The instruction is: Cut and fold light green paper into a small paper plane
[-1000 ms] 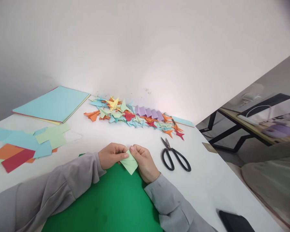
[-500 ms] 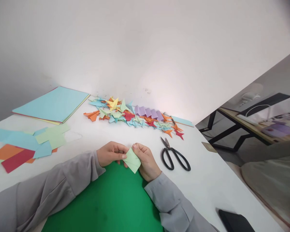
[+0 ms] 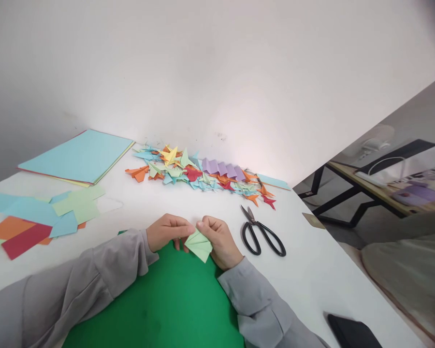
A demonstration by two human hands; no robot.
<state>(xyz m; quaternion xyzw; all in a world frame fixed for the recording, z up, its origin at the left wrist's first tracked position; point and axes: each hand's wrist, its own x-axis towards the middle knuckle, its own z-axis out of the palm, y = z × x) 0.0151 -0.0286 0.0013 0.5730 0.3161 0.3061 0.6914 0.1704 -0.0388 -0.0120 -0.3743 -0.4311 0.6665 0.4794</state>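
Note:
Between my hands is a small piece of light green paper with folded layers and crease lines showing. My left hand pinches its upper left corner between thumb and fingers. With thumb on top and fingers curled behind, my right hand grips the upper right side. Both hands are above the near part of the white table, over a green sheet. Black-handled scissors lie just right of my right hand, blades pointing away from me.
Folded paper shapes in many colours are heaped along the wall. A stack of large coloured sheets lies at the back left, with loose cut pieces before it. A black flat object rests at the lower right edge.
The light green paper has turned slightly in my fingers and now shows more fold lines on its face. My left hand has shifted a little to the right, closer to my right thumb.

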